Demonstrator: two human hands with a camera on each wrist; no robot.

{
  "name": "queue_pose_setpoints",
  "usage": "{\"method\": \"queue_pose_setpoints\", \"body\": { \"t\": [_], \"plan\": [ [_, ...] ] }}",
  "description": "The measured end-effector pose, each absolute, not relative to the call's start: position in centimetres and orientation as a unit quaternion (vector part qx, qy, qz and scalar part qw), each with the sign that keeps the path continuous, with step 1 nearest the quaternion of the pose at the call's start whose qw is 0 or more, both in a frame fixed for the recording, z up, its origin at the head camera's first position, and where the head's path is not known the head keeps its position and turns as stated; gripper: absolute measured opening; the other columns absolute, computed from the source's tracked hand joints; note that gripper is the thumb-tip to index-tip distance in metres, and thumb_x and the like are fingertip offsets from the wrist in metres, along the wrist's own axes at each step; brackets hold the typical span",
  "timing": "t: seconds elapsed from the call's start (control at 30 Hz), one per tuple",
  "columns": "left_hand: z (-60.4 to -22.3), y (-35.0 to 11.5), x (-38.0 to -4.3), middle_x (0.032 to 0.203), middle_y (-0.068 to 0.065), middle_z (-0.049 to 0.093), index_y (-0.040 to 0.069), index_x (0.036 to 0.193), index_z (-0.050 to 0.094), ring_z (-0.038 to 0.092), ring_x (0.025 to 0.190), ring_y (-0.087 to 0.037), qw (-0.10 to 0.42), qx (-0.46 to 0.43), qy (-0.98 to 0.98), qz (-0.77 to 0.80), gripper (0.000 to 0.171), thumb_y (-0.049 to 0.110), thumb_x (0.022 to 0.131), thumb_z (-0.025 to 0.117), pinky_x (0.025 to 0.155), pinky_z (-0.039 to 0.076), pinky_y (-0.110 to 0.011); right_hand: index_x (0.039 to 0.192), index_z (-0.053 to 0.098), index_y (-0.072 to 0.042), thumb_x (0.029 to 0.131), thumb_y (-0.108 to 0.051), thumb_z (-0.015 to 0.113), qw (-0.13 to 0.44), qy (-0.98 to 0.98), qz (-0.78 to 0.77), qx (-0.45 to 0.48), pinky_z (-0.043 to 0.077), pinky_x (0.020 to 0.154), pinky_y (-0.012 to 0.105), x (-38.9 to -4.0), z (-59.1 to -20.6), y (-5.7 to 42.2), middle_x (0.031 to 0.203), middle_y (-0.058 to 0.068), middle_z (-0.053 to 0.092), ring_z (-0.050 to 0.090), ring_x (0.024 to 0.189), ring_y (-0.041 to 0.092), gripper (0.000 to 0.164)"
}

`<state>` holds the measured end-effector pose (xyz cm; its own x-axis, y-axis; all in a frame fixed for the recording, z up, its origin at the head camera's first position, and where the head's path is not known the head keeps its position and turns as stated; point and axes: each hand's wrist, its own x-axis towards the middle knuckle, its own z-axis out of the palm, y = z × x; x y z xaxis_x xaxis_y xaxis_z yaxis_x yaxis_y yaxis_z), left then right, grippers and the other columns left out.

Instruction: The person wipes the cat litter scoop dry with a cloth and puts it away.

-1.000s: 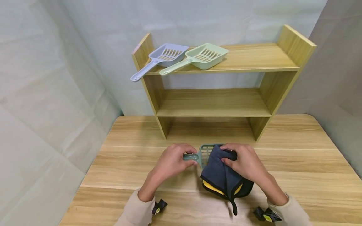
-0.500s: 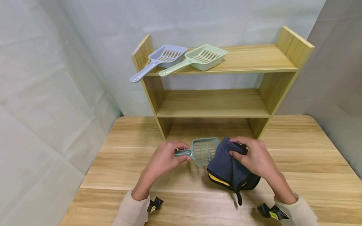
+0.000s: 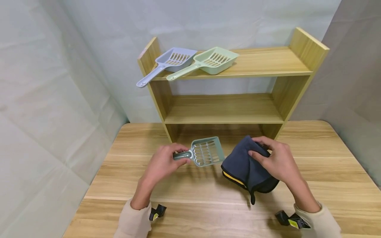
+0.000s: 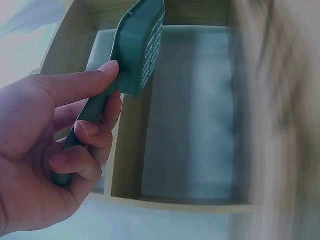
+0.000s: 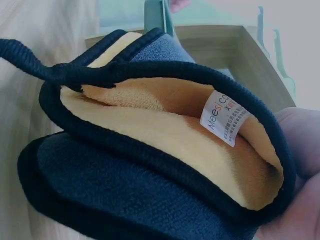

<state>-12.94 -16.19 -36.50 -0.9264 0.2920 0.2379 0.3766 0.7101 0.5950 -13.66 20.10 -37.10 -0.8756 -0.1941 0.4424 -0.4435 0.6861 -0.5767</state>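
My left hand (image 3: pixel 163 162) grips the handle of a dark green slotted litter scoop (image 3: pixel 205 151), its fingers curled round it in the left wrist view. The scoop is held above the table, its pan pointing right. In my right hand (image 3: pixel 278 160) a folded dark blue cloth (image 3: pixel 248 167) with a yellow inner side is pinched at its upper corner. A black hanging loop dangles from the cloth. The right wrist view shows the yellow lining and a white label (image 5: pixel 225 117). Scoop edge and cloth are close together; whether they touch I cannot tell.
A wooden shelf (image 3: pixel 224 109) stands at the back of the wooden table (image 3: pixel 190 205). On its top board lie a lilac scoop (image 3: pixel 175 59) and a pale green scoop (image 3: pixel 212 61), handles jutting over the front edge. Pale sheeting (image 3: pixel 59 99) hangs behind and at the sides.
Both hands have risen and moved apart, the left with the scoop to the left, the right with the cloth to the right. The scoop's pan, earlier partly covered by the cloth, now shows bare.
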Motion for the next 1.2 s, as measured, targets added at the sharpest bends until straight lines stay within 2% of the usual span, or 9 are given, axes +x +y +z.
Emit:
{"method": "queue_pose_setpoints", "body": {
  "t": [0.1,0.2,0.3,0.43,0.57,0.67,0.83,1.03,1.2],
  "plan": [
    [-36.3,-16.6,-12.9,0.108,-0.010,0.082,0.005,0.111,0.082,0.070,0.084,-0.015,0.063,-0.174,-0.924,-0.335,0.028,0.011,0.086,0.091,0.072,0.055,-0.024,0.125,0.077,-0.007,0.088,-0.006,0.088,0.173,-0.897,0.371,0.170,0.060,0.087,0.062,-13.7,-36.9,20.3,0.104,0.014,0.081,0.078,0.100,0.042,0.038],
    [-36.2,-16.8,-12.9,0.109,-0.010,0.082,0.004,0.112,0.082,0.070,0.084,-0.016,0.067,-0.173,-0.925,-0.331,0.029,0.011,0.086,0.091,0.071,0.054,-0.024,0.127,0.076,-0.008,0.089,-0.006,0.087,0.164,-0.893,0.386,0.162,0.060,0.089,0.061,-13.8,-36.8,20.5,0.103,0.014,0.079,0.077,0.103,0.044,0.039],
    [-36.1,-16.9,-12.9,0.109,-0.009,0.082,0.005,0.112,0.082,0.070,0.085,-0.016,0.074,-0.182,-0.922,-0.334,0.028,0.011,0.086,0.091,0.071,0.053,-0.024,0.129,0.076,-0.008,0.091,-0.008,0.086,0.147,-0.892,0.400,0.151,0.063,0.087,0.035,-13.9,-36.8,20.6,0.103,0.012,0.078,0.078,0.106,0.044,0.039],
    [-36.0,-16.7,-12.8,0.107,-0.006,0.082,0.007,0.110,0.083,0.069,0.084,-0.014,0.083,-0.204,-0.912,-0.346,0.028,0.013,0.085,0.092,0.072,0.054,-0.026,0.137,0.071,-0.009,0.097,-0.013,0.081,0.091,-0.885,0.437,0.131,0.050,0.083,0.009,-13.9,-36.6,20.6,0.114,0.014,0.078,0.077,0.111,0.040,0.041],
    [-35.9,-16.4,-12.7,0.105,-0.005,0.082,0.008,0.110,0.083,0.068,0.082,-0.012,0.081,-0.222,-0.904,-0.356,0.028,0.013,0.084,0.093,0.073,0.055,-0.026,0.145,0.065,-0.009,0.102,-0.015,0.076,0.041,-0.865,0.485,0.120,0.054,0.081,0.015,-14.0,-36.7,20.2,0.125,0.016,0.075,0.075,0.104,0.014,0.046],
    [-35.8,-16.1,-12.6,0.103,-0.004,0.082,0.008,0.110,0.082,0.069,0.082,-0.012,0.073,-0.232,-0.900,-0.362,0.028,0.013,0.085,0.092,0.073,0.055,-0.024,0.148,0.062,-0.007,0.102,-0.013,0.074,0.013,-0.836,0.537,0.115,0.057,0.080,0.021,-14.1,-36.9,19.9,0.121,0.003,0.077,0.070,0.097,0.001,0.047],
    [-35.9,-15.9,-12.6,0.099,-0.001,0.081,0.010,0.109,0.083,0.067,0.080,-0.011,0.068,-0.244,-0.897,-0.364,0.027,0.014,0.084,0.093,0.073,0.054,-0.024,0.151,0.056,-0.004,0.105,-0.011,0.070,-0.052,-0.764,0.634,0.107,0.062,0.078,0.027,-14.1,-37.1,19.6,0.114,-0.020,0.074,0.074,0.097,0.008,0.049],
    [-36.1,-15.8,-12.7,0.096,0.003,0.079,0.013,0.108,0.083,0.065,0.080,-0.008,0.064,-0.251,-0.894,-0.366,0.027,0.015,0.084,0.093,0.073,0.053,-0.024,0.145,0.061,-0.017,0.107,-0.008,0.066,-0.119,-0.679,0.714,0.122,0.065,0.072,0.032,-14.1,-37.3,19.5,0.118,-0.007,0.075,0.079,0.091,0.015,0.039],
    [-36.2,-15.8,-12.8,0.097,0.003,0.079,0.013,0.110,0.082,0.065,0.081,-0.008,0.059,-0.257,-0.891,-0.370,0.025,0.017,0.086,0.091,0.074,0.054,-0.025,0.143,0.061,-0.021,0.108,-0.006,0.062,-0.136,-0.650,0.735,0.140,0.065,0.072,0.032,-14.2,-37.5,19.4,0.118,-0.003,0.073,0.079,0.089,0.016,0.037]
  ]
}}
